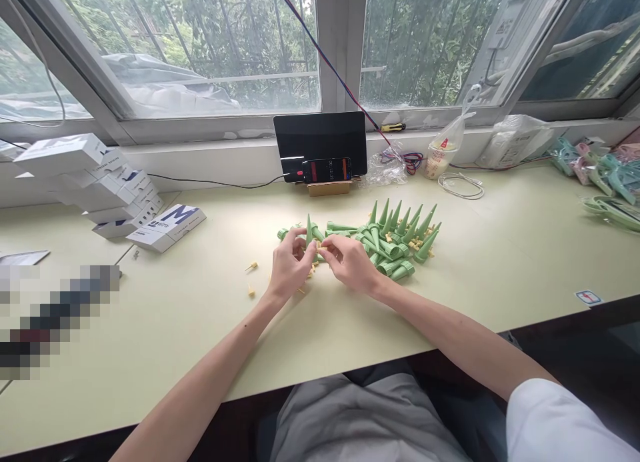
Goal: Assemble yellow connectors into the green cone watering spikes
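The left hand [290, 269] has its fingers clamped on 1 green plastic spike [309, 230], point upward; the right hand [353, 263] pinches 1 yellow plug [321, 248] beside it. Open surface [320, 342] lies toward the near edge.

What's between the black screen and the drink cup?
Crumpled clear plastic beside the black screen, then coiled red and blue wire nearer the drink cup. Head view shows it.

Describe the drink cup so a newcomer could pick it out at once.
Find the wide black screen below the windows. Look right, past the tangled red and blue wires. There stands the only cup in view, inside a clear bag whose top sticks up.
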The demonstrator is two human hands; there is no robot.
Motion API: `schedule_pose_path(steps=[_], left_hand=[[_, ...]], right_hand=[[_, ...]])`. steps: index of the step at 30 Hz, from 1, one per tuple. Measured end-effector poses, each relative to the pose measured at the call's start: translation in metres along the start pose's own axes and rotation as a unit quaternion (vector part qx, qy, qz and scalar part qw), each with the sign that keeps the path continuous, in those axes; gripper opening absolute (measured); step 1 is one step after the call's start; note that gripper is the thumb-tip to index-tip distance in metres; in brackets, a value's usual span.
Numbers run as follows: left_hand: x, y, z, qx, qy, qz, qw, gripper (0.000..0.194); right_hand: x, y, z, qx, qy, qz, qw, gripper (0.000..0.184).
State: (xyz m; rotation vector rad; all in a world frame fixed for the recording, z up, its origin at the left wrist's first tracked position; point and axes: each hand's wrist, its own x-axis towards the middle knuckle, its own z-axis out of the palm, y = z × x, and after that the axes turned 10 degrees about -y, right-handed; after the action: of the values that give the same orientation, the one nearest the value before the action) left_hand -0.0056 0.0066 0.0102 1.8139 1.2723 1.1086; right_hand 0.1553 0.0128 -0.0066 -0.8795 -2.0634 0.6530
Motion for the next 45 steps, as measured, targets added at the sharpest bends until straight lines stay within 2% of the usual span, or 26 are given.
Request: schedule_pose_path(steps=[13,16,21,29,40,45], left_hand=[[-0.0009,-0.0034,0.0007,0.019,-0.003,0.022,1.000,0.023],[-0.0007,-0.0040,0.0005,0.024,0.000,0.022,0.999,0.023],[-0.0004,-0.0026,0.0004,0.039,0.007,0.023,0.999,0.021],[0.0004,-0.0028,-0.0005,0.037,0.017,0.025,0.999,0.022],[-0.0013,-0.0009,0.0000,0.042,0.006,0.033,0.999,0.020],[-0.0007,-0.0022,-0.0001,0.050,0.011,0.037,0.998,0.020]], right_hand=[[0.0010,-0.0017,-0.0010,-0.010,0.000,0.006,1.000,0.035],[0.0015,-0.0019,-0.0006,-0.014,0.011,-0.002,1.000,0.031],[0.0005,-0.0020,0.0000,0.026,0.007,0.003,1.000,0.014],[0.0000,-0.0009,0.0002,0.037,-0.005,-0.008,0.999,0.010],[0.0006,-0.0037,-0.0025,0.025,-0.020,0.018,0.999,0.033],[0.0004,-0.0041,-0.0029,0.025,-0.025,0.028,0.999,0.034]])
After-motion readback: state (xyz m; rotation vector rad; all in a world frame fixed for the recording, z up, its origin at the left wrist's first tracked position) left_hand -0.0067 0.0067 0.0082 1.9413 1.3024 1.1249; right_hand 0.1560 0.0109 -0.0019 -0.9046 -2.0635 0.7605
